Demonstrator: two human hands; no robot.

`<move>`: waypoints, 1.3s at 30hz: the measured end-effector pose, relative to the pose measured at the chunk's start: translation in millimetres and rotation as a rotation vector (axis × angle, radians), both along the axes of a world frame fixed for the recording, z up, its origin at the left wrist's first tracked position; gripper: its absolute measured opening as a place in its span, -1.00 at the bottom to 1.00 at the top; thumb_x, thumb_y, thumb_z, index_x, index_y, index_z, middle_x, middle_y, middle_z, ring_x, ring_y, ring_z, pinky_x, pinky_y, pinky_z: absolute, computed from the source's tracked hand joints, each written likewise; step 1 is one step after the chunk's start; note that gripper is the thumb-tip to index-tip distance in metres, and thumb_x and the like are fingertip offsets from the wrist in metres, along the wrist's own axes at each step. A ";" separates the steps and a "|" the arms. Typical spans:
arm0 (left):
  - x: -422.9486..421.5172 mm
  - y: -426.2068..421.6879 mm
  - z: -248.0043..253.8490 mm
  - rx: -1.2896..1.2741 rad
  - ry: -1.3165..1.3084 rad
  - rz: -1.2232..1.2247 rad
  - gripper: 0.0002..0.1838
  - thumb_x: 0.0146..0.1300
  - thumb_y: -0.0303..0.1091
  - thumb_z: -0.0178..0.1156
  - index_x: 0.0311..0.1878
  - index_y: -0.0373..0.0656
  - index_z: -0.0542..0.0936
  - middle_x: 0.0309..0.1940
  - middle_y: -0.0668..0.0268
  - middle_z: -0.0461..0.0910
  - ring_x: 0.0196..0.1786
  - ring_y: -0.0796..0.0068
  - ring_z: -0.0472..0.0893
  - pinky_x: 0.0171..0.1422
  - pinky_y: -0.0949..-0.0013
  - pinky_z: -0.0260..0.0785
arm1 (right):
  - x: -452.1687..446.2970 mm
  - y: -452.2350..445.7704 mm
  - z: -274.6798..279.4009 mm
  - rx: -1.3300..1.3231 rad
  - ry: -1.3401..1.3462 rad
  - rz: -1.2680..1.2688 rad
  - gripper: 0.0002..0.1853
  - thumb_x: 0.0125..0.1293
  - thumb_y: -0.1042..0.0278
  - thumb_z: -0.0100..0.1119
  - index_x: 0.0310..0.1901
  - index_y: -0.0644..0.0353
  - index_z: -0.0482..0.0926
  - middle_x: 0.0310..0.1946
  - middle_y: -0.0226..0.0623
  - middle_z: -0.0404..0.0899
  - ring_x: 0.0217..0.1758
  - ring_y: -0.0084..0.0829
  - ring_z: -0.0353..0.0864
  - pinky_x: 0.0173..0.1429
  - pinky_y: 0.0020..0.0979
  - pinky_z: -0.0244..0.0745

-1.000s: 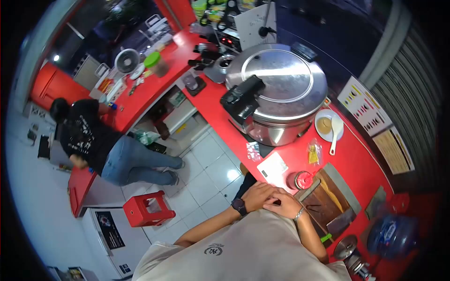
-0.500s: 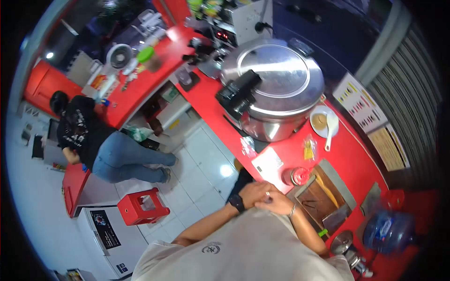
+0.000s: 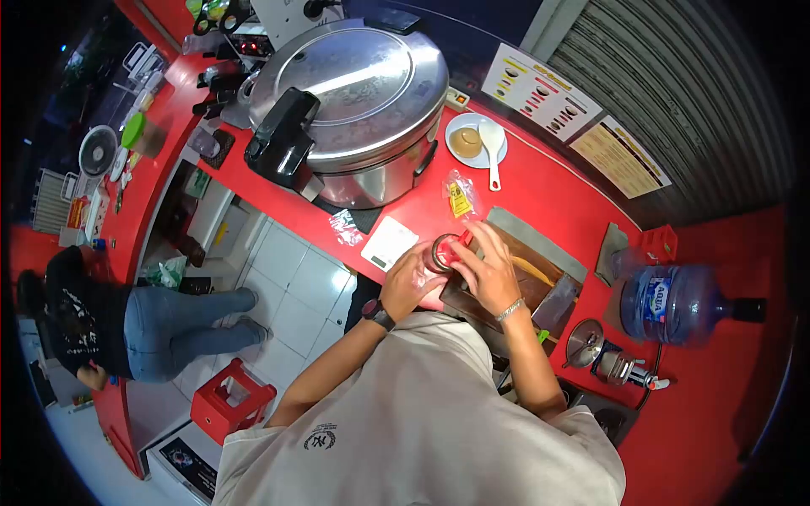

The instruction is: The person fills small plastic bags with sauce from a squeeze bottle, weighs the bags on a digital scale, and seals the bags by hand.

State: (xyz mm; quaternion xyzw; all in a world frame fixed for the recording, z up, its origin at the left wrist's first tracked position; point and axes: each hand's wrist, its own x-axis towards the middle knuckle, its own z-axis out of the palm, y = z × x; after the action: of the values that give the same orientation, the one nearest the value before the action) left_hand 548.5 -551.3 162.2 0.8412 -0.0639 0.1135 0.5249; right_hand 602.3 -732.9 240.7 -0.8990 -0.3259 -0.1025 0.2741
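A jar [image 3: 440, 255] with a red top stands on the red counter, between my two hands. My left hand [image 3: 407, 282], below a dark wristwatch, curls round the jar's left side. My right hand [image 3: 489, 274], with a bracelet at its wrist, grips the red lid [image 3: 460, 243] at the top; its fingers partly hide the lid, and I cannot tell whether it is loose. Just left of the jar lies a white kitchen scale [image 3: 390, 243]. To the right, a wooden box [image 3: 540, 261] holds a long light-brown utensil.
A large steel cooker [image 3: 354, 101] takes up the counter ahead. Beyond the jar are a plastic packet [image 3: 459, 198] and a plate [image 3: 456, 152] with a white rice paddle. A water bottle [image 3: 666, 304] lies at right. Another person [image 3: 143, 325] bends by the left counter, near a red stool [image 3: 232, 401].
My hands, clasped together before, have parted and moved onto the jar and its lid. My view has turned to the right, and the other person now appears farther left.
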 end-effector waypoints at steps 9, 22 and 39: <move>30.0 -17.0 -28.8 0.025 0.096 -0.083 -0.15 -0.16 -0.21 0.60 0.24 -0.22 0.42 0.03 0.13 0.60 -0.24 0.24 0.62 -0.07 0.31 0.53 | 46.4 -17.1 -34.0 -0.306 -0.003 0.469 -0.79 0.08 0.45 0.14 -0.20 0.22 0.54 -0.24 -0.23 0.55 -0.06 -0.26 0.61 -0.06 -0.27 0.58; 31.3 -3.3 -15.7 0.000 0.176 -0.123 -0.36 -0.15 -0.27 0.60 -0.12 -0.21 0.35 0.16 0.13 0.56 0.06 0.09 0.63 0.05 0.23 0.50 | 32.6 -52.0 -83.8 0.712 0.645 -0.174 -0.59 0.50 0.20 0.05 0.23 0.30 0.48 0.07 -0.26 0.59 0.08 -0.46 0.59 0.06 -0.42 0.57; -10.4 29.1 18.0 -0.021 0.135 0.129 -0.74 0.06 -0.47 0.43 -0.41 -0.23 0.46 -0.55 0.35 0.57 -0.49 0.63 0.52 -0.36 0.49 0.41 | 4.1 37.7 -173.6 1.730 1.873 -0.677 -0.22 0.14 -0.48 0.16 0.08 0.13 0.52 0.01 -0.15 0.59 0.07 -0.15 0.59 0.23 -0.04 0.53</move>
State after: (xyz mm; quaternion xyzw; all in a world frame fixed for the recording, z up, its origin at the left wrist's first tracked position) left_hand 538.1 -522.2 180.2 0.8438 0.0271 0.0909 0.5282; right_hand 606.4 -695.2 67.2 -0.2012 0.3958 0.3174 0.8379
